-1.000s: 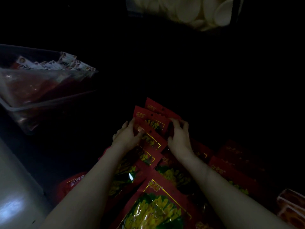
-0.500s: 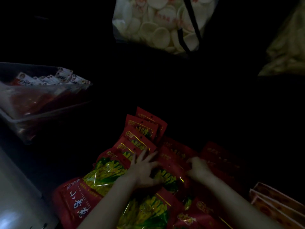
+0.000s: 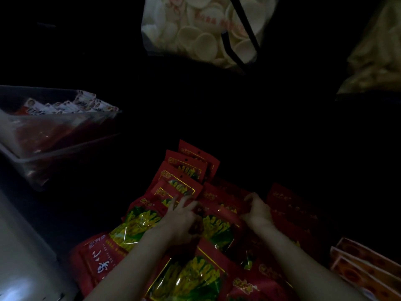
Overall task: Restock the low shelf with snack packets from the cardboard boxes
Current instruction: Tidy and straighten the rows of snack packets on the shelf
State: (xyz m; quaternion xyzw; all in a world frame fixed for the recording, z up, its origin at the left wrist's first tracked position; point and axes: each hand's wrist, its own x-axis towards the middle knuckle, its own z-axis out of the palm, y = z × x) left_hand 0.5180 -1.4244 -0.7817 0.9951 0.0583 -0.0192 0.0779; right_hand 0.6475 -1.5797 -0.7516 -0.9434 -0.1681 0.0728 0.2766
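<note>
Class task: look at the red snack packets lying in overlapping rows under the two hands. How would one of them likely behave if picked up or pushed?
The red snack packets look like thin glossy film, so one would probably flex and feel light. The shine hints at a slippery surface; a push may slide it over its overlapping neighbours. Flat, so unlikely to roll.

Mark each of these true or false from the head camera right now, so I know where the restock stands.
1. Both hands are down on the red snack packets. True: the left hand and right hand are on the overlapping rows.
2. The clear plastic bin sits to the right of the packets. False: it is on the left.
3. A bag of pale round crackers hangs above the packets. True.
4. The red packets stand upright in a single neat file. False: they lie overlapped in more than one row.
5. Orange packs lie at the lower right. True.
</note>
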